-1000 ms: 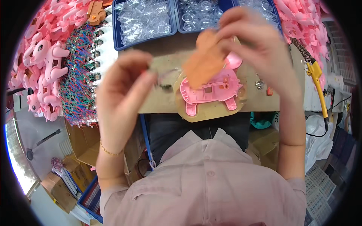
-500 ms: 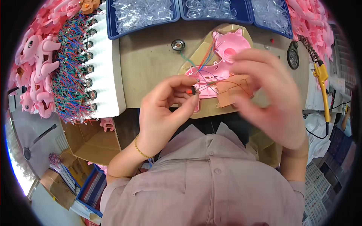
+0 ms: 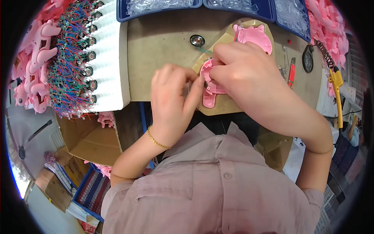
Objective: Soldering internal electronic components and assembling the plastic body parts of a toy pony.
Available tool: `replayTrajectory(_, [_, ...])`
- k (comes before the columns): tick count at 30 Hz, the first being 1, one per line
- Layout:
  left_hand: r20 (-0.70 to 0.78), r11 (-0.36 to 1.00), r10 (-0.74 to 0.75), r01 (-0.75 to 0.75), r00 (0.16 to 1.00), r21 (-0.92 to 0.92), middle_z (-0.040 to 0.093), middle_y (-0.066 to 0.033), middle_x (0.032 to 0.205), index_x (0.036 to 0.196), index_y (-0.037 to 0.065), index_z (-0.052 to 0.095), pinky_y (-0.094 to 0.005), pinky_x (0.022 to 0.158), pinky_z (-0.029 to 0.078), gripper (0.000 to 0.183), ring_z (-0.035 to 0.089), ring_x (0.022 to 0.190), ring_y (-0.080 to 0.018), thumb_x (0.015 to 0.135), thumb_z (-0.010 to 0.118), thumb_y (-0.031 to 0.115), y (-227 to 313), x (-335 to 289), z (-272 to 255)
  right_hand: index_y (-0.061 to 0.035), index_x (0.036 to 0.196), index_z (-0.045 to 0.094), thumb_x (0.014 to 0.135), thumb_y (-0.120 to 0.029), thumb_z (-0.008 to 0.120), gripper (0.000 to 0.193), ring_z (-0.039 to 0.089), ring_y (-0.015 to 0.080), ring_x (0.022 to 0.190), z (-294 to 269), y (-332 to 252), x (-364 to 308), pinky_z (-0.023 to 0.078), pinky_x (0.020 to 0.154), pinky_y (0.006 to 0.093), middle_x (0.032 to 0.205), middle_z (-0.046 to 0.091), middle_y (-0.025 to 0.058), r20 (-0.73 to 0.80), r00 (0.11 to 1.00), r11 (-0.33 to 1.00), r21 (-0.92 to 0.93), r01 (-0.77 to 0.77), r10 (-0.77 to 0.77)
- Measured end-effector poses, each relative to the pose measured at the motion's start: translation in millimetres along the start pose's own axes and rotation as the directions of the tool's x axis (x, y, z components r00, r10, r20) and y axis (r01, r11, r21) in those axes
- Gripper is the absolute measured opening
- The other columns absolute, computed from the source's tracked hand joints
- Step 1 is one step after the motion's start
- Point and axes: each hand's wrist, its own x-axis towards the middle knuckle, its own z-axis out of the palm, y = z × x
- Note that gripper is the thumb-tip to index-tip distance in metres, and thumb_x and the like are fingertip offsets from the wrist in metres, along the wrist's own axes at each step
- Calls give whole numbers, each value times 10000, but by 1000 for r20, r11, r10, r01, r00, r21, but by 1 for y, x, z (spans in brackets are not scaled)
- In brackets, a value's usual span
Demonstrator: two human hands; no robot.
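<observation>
A pink animal-shaped toy shell half (image 3: 209, 100) lies hollow side up on a tan board (image 3: 224, 109). My left hand (image 3: 171, 97), a gold chain bracelet at its wrist, is closed in a pinch at the shell's left edge. A small dark part (image 3: 206, 84) sits by its thumb tip. Over the middle of the shell my right hand (image 3: 243, 74) is closed, fingertips together and pointing into the cavity; what they hold is hidden. Above the shell's left end rests a round black speaker (image 3: 197, 40), with a green wire running toward the shell.
Blue trays (image 3: 159, 15) of clear plastic parts line the far edge. Wired speakers (image 3: 91, 56) sit on white foam at left, beside pink toy bodies (image 3: 43, 43). At right are a red cutter knife (image 3: 291, 74), a black oval object (image 3: 307, 58) and a yellow-handled tool (image 3: 336, 84) on a coiled cord.
My right hand has moved left and down onto the shell, its fingers closing. The orange-brown piece there is now out of sight. The red knife has come into sight; the whole view has shifted.
</observation>
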Motion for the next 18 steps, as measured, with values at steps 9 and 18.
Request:
replayTrajectory(9, [-52, 920, 288, -261, 956, 294, 545, 26, 862, 1117, 154, 674, -303, 682, 362, 434, 488, 763, -163, 691, 740, 108, -14, -29, 2, 1, 685, 522, 714, -83, 624, 135, 486, 274, 703, 6, 2, 4, 382, 619, 374, 747, 453, 102, -27, 1000, 1000, 1, -14, 14])
replayTrajectory(18, [121, 839, 390, -406, 913, 363, 513, 8, 824, 1138, 77, 659, -293, 634, 366, 437, 477, 742, -160, 709, 698, 146, -15, -23, -6, -37, 804, 587, 703, -259, 712, 274, 539, 244, 849, 10, 25, 27, 404, 807, 350, 814, 534, 67, -65, 993, 986, -141, 90, -100])
